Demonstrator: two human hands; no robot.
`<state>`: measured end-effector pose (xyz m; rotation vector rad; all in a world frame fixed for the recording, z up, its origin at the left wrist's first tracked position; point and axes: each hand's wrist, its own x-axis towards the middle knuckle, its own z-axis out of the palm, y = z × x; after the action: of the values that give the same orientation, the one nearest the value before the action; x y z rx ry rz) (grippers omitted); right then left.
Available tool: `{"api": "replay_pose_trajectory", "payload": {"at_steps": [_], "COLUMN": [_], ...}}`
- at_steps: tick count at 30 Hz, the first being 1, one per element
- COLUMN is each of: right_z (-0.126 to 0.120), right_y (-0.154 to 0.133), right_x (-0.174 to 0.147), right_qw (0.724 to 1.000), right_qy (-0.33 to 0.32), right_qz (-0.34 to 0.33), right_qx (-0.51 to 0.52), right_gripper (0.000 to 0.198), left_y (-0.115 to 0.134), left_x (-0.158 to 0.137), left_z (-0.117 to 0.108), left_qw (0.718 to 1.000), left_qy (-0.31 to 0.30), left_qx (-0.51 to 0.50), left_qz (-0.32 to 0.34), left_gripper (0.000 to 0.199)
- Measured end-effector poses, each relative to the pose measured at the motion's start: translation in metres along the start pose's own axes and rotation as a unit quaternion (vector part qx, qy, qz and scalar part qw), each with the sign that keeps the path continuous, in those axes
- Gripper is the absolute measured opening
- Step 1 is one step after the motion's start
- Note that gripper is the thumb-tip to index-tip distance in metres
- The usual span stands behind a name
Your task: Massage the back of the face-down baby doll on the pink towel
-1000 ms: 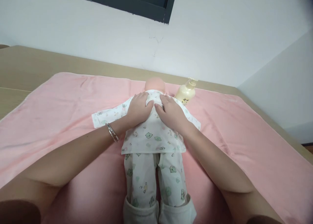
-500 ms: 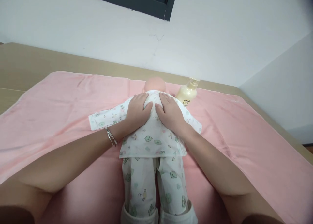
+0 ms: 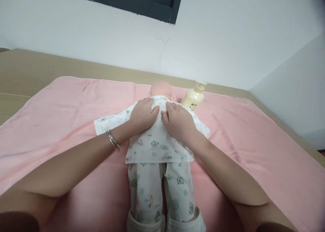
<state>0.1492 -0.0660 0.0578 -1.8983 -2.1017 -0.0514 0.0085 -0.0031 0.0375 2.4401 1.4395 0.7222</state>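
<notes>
A baby doll (image 3: pixel 161 89) with a smooth, bare head lies stretched out in front of me, its face not visible. It wears a white shirt (image 3: pixel 157 149) and white trousers (image 3: pixel 149 191), both printed with small green animals. On the left of its upper body, my left hand (image 3: pixel 144 114) rests flat, thumb spread toward the middle. My right hand (image 3: pixel 179 120) lies opposite on the other side, palm down with fingers slightly bent. Both hands touch the shirt, and the two thumbs nearly meet. Neither hand grasps anything.
Beneath the doll a pink blanket (image 3: pixel 76 100) covers much of the wooden surface (image 3: pixel 38 63). A pale yellow pump bottle (image 3: pixel 193 97) stands beside the doll's head on the right. Behind is a white wall (image 3: pixel 215 39) with a dark frame (image 3: pixel 142 5).
My right hand has slid slightly toward me, its fingers a little more bent. My left hand has barely moved. The view has shifted slightly, while the doll and bottle stay in place.
</notes>
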Motion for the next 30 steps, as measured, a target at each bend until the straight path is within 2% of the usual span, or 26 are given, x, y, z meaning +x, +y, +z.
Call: {"api": "replay_pose_trajectory", "payload": {"at_steps": [4,10,17,25,30], "right_z": [-0.002,0.003,-0.001,0.008,0.0], "right_y": [0.006,0.023,0.006,0.021,0.005], "right_x": [0.004,0.019,0.002,0.02,0.006], "right_qw": [1.0,0.999,0.999,0.999,1.0], "right_qy": [-0.017,-0.022,-0.018,-0.015,0.005], "right_qz": [0.01,0.024,0.029,0.017,0.024], "right_qx": [0.023,0.041,0.034,0.035,-0.003], "right_gripper": [0.045,0.053,0.046,0.051,0.045], "left_y": [0.001,0.006,0.002,0.007,0.003], "left_x": [-0.001,-0.014,-0.001,-0.012,-0.007], "left_z": [-0.002,0.007,0.0,0.006,0.006], "left_qw": [1.0,0.996,1.0,0.998,0.997], "left_qy": [-0.007,0.041,0.001,0.037,0.058], "left_qx": [0.009,0.042,0.011,0.027,-0.048], "left_qz": [0.004,0.061,-0.003,0.052,-0.014], "left_gripper": [0.032,0.037,0.032,0.036,0.035]}}
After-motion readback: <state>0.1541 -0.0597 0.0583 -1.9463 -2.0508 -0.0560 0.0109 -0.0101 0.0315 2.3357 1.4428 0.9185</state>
